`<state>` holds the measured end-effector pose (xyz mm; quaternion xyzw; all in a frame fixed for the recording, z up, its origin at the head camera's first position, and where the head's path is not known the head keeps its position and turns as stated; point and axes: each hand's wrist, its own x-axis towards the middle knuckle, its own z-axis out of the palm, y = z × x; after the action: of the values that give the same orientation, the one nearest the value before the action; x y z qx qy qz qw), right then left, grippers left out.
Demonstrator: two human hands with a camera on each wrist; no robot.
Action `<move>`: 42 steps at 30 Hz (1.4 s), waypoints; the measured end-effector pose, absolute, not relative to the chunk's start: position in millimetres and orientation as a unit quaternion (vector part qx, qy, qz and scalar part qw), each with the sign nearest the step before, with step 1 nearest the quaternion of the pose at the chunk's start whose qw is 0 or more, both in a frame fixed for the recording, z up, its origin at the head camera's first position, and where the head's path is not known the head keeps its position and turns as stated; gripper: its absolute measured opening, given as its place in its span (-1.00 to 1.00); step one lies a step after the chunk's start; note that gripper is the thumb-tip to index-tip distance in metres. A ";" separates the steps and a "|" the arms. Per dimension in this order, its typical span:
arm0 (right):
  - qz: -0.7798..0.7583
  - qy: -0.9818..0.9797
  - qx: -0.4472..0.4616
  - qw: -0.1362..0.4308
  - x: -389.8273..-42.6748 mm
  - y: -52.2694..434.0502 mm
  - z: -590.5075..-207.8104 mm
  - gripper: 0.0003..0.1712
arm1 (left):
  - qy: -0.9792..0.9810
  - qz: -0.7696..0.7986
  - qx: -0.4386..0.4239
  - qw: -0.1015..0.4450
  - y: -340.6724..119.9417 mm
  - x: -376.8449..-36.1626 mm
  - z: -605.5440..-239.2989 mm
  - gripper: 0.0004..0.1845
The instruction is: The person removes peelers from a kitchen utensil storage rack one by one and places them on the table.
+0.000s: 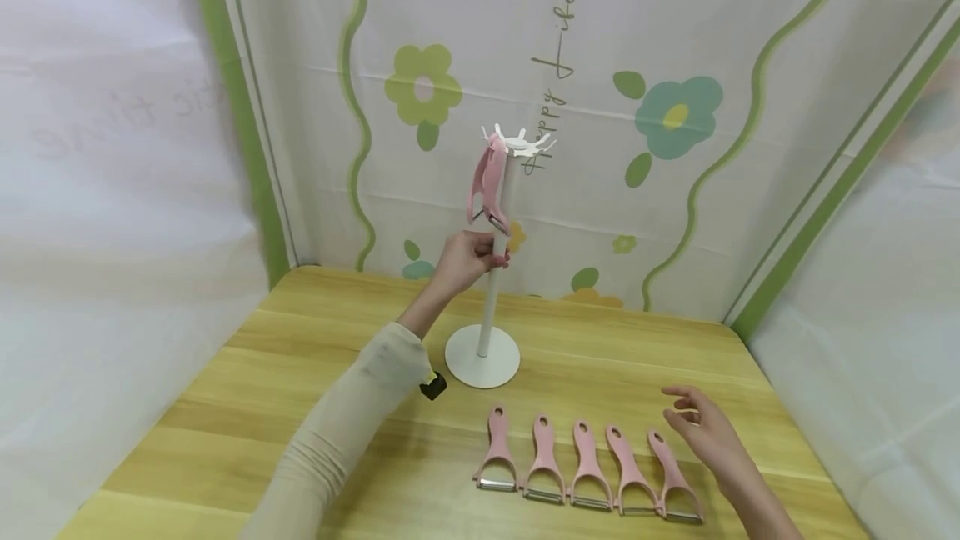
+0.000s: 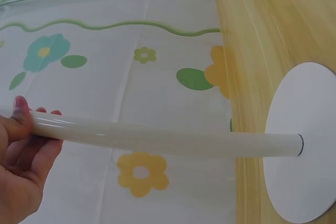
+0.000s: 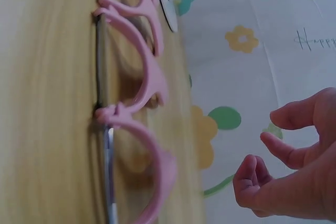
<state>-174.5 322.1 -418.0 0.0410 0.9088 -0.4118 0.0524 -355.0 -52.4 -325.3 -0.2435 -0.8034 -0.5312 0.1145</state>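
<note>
My left hand (image 1: 463,261) grips the upper pole (image 1: 491,302) of a white stand with a round base (image 1: 482,369). In the left wrist view, thumb and fingers wrap the pole (image 2: 157,139). At the stand's top, a ring of white hooks (image 1: 517,144) holds pink peelers (image 1: 492,177) on its left side, just above that hand. Several more pink peelers (image 1: 587,465) lie in a row on the table, blades toward me. Beside the rightmost peeler (image 1: 670,467), my right hand (image 1: 708,436) hovers with loosely bent fingers, holding nothing; the right wrist view shows this hand (image 3: 294,169) too.
The wooden table (image 1: 300,348) is enclosed by a patterned curtain (image 1: 570,215) at the back and pale fabric on both sides. A small black device (image 1: 432,386) sits at my left sleeve, close to the stand's base.
</note>
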 end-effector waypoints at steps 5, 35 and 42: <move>-0.413 0.910 0.008 0.034 -183.8 305.7 -410.3 -0.46 | -0.802 -0.544 -0.209 0.130 -49.0 -352.4 -325.2 -0.77; -0.496 0.826 -0.225 -0.143 -279.8 148.8 -248.2 -0.49 | -0.836 -0.489 -0.156 0.194 -51.6 -349.5 -325.0 -0.70; -0.523 0.803 -0.244 -0.150 -297.5 117.7 -231.4 -0.55 | -0.856 -0.451 -0.201 0.151 -55.7 -351.9 -318.2 -0.69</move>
<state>-297.5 117.7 -231.4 -0.2445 0.8026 -0.5231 -0.1499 -351.9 -55.7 -318.2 -0.2010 -0.8561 -0.4514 0.1512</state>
